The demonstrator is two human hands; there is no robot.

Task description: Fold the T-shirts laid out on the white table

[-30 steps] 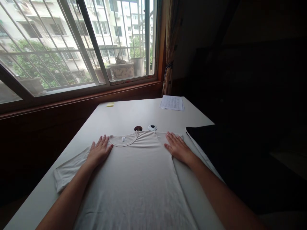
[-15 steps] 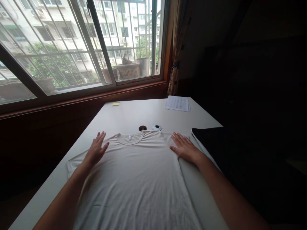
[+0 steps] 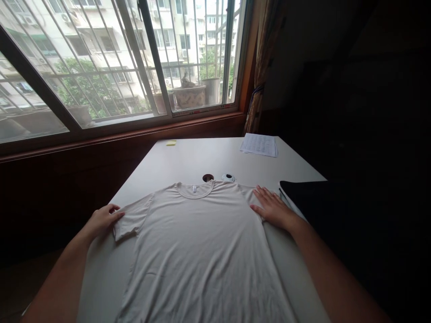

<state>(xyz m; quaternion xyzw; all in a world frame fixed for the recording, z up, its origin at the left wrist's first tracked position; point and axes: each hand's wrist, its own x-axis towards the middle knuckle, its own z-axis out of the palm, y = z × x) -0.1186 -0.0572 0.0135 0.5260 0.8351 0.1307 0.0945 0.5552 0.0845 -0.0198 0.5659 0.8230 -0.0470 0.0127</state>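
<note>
A pale short-sleeved shirt (image 3: 202, 237) lies spread on the white table (image 3: 188, 157), its round neckline and small tag toward the far side. Soft wrinkles run down its body. At the end of the left sleeve, my left hand (image 3: 104, 220) has its thumb and fingers closed on the sleeve's outer edge. My right hand (image 3: 272, 206) lies flat on the right sleeve near the shoulder, fingers spread.
Two round table fittings, one brown (image 3: 208, 178) and one white (image 3: 228, 178), sit just beyond the neckline. Papers (image 3: 259, 144) and a yellow note (image 3: 171, 143) lie at the far edge. Dark cloth (image 3: 303, 193) is at the right, a barred window (image 3: 117, 67) behind.
My left hand has moved left from the shirt's shoulder to the sleeve end and taken hold there. My right hand stays on the right sleeve. The view has shifted slightly left.
</note>
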